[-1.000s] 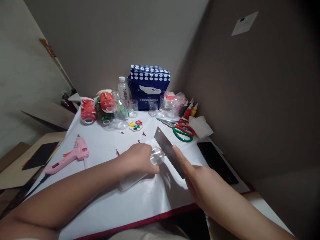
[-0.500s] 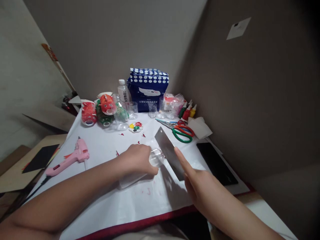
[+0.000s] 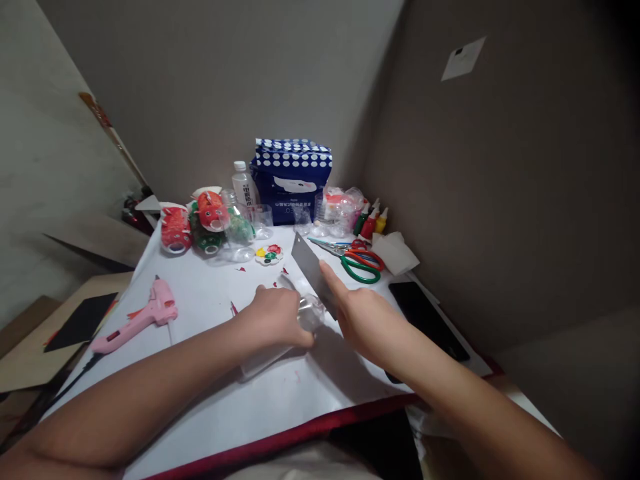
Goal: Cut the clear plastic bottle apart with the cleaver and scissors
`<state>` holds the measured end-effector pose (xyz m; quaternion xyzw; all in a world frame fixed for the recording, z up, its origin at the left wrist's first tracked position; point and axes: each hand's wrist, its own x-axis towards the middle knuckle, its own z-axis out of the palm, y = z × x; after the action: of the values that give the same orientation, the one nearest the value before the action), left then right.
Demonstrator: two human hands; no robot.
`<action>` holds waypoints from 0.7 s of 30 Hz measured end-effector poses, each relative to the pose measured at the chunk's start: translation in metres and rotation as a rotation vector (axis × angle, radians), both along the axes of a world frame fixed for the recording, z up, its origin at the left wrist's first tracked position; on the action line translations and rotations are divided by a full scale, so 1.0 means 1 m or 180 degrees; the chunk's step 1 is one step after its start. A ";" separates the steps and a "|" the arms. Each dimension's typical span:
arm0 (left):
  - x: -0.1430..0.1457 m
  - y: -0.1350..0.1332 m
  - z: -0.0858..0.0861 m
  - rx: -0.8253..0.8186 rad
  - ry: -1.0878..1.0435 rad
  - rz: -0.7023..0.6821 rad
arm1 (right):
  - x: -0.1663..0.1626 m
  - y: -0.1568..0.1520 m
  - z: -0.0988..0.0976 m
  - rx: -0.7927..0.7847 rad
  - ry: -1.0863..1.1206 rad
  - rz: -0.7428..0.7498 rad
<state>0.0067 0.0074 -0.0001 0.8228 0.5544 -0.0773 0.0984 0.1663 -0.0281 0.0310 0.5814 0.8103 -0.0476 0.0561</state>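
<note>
A clear plastic bottle (image 3: 263,362) lies on its side on the white-covered table (image 3: 210,407). My left hand (image 3: 274,319) is wrapped over it from above, near its right end, hiding much of its middle. In my right hand (image 3: 357,310) is a cleaver (image 3: 315,270) with a broad grey blade, the index finger stretched along its upper edge. The cleaver's handle is hidden inside my fist. Its blade stands tilted beside the bottle's right end; whether it touches the plastic I cannot tell.
A pink glue gun (image 3: 150,317) lies at the left. Red and green painted bottle figures (image 3: 213,210), a paint palette (image 3: 269,255) and a blue bag (image 3: 290,187) are farther back. Scissors (image 3: 360,267), paint bottles (image 3: 370,223) and a black phone-like slab (image 3: 427,320) lie to the right.
My right hand has moved the cleaver up and to the left, across the bottle's right end. My left hand stays on the bottle. The whole view has shifted slightly.
</note>
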 end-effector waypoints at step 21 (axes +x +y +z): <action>0.001 -0.004 0.002 0.0015 -0.0027 -0.0058 | -0.002 0.000 -0.001 0.0009 -0.0162 -0.0033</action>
<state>0.0082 0.0036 0.0017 0.8283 0.5466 -0.0735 0.0982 0.1640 -0.0284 0.0296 0.5868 0.8056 -0.0318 0.0757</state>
